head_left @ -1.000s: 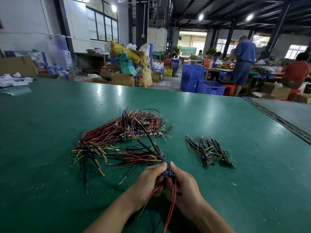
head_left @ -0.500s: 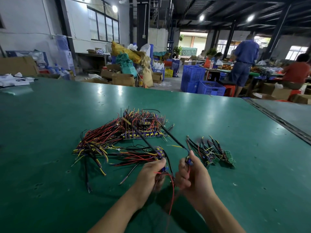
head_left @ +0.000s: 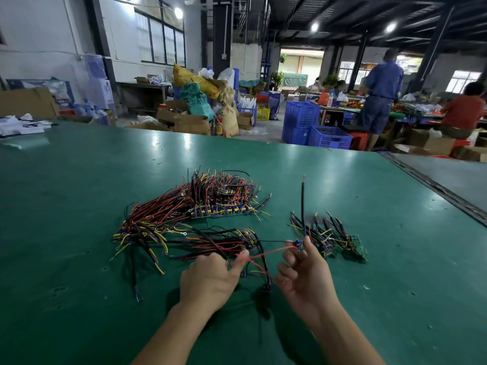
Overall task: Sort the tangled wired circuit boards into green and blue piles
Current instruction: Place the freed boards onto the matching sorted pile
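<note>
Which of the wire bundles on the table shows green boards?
The small bundle at the right, just beyond the right hand; green boards show at its right end, while the large heap shows blue ones.

A green table (head_left: 79, 206) bears white papers (head_left: 21, 126) at its far left edge; beyond stand blue crates (head_left: 329, 137), cardboard boxes (head_left: 191, 124) and stuffed sacks (head_left: 199, 101); one person in blue (head_left: 382, 88) stands, another in red (head_left: 463, 113) apparently sits.

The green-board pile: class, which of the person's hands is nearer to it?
Right. The right hand sits beside the green-board pile, pinching a blue board; the left hand is farther away, gripping tangled wires.
</note>
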Motion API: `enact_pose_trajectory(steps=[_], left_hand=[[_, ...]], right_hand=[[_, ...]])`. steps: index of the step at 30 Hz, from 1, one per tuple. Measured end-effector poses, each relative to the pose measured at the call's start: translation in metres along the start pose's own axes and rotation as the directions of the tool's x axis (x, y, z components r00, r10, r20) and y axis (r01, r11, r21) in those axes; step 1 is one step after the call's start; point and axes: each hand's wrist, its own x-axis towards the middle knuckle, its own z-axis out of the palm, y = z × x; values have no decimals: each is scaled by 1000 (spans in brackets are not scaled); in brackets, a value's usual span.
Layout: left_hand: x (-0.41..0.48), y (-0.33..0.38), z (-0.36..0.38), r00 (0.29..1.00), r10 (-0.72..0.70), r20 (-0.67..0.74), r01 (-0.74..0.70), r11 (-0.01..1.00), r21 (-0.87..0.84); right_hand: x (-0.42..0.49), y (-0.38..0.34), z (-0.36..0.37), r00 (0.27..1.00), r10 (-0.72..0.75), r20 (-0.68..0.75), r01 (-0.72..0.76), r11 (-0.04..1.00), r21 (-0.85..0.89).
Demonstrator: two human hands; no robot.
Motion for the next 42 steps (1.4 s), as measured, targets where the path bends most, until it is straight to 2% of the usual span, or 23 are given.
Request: enact_pose_trajectory(steps=[2,3,4,6,8,10,14,16,19,21,23,25,27,30,32,36,38,40,42], left_hand=[[0,-3,-2,991,66,-112,-67,998,-6],[-1,-3,-1,977,138,-163,-154,984,-90],[-3,-1,-1,960,201,-197,-244,942,-230],[-9,8,0,942,258,-214,-334,771,-542],[-14,16,0,951,268,-157,-296,632,-716],[-15,18,0,956,282,-80,-229,544,-807],[-12,15,1,896,442,49,-158,421,-893],[-12,15,2,857,504,110,-143,436,-888],[-16,16,0,803,561,201,-96,454,-886],[-17,16,0,776,582,243,-43,433,-900],[-18,18,0,766,587,264,3,407,-913],[-19,19,1,777,571,266,49,367,-929],[-18,19,1,806,527,271,116,308,-944],[-15,20,-2,836,480,266,183,213,-960],[-13,22,-4,868,439,232,185,146,-972],[-10,24,-3,936,310,164,171,6,-985],[-10,25,-3,957,258,135,149,-35,-988],[-10,25,-4,973,200,113,125,-50,-991],[-10,25,-5,978,185,92,99,-30,-995]], right_hand=[[-1,0,2,1000,-1,16,0,1000,20],[-1,0,2,1000,3,21,-4,1000,18],[-2,1,3,1000,9,27,-9,1000,5],[-2,4,5,999,26,43,-24,999,-30],[-3,7,7,996,62,66,-59,997,-48],[-4,10,8,988,117,103,-110,991,-70],[-6,13,9,985,156,69,-149,984,-97],[-5,11,8,998,68,12,-68,996,-53],[-3,5,7,997,-52,-62,58,993,103],[-3,4,6,998,-44,-49,53,977,208],[-5,6,8,1000,-7,-2,7,974,228],[-8,11,12,998,38,54,-45,991,125],[-11,18,13,992,79,94,-65,988,-138],[-17,24,12,987,86,136,5,830,-557],[-20,27,11,975,91,204,77,717,-692],[-24,25,10,953,85,289,176,620,-764],[-22,26,10,934,53,353,244,627,-739],[-20,28,9,915,13,402,307,622,-720],[-19,32,8,904,-84,420,400,517,-757]])
